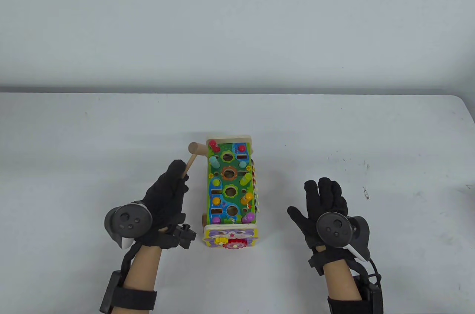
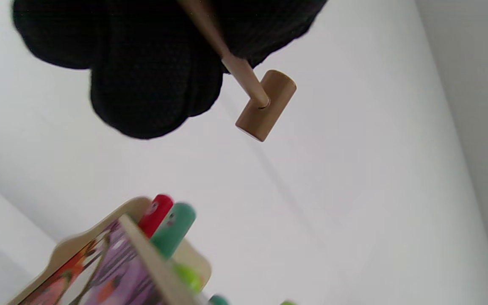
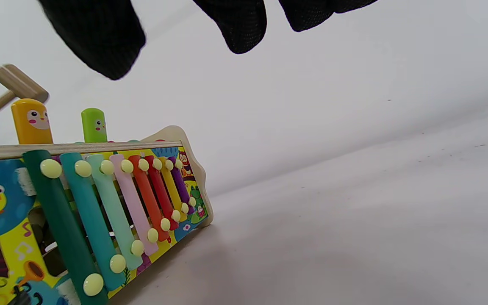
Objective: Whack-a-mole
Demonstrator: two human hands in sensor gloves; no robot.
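Note:
A colourful wooden whack-a-mole toy (image 1: 231,187) stands mid-table, long side running away from me, with several coloured pegs (image 1: 245,179) sticking up from its green top. My left hand (image 1: 167,195) is just left of the toy and grips the handle of a small wooden hammer (image 1: 197,150). The hammer head hangs beside the toy's far left corner, above the table. In the left wrist view the hammer (image 2: 265,106) juts out from my gloved fingers (image 2: 151,84). My right hand (image 1: 326,206) lies open, palm down, on the table right of the toy, holding nothing.
The toy's right side carries a coloured xylophone (image 3: 117,203), seen in the right wrist view with a yellow peg (image 3: 30,122) and a green peg (image 3: 93,125) above it. A gear panel (image 1: 230,238) faces me. The white table (image 1: 334,136) ends at a wall behind.

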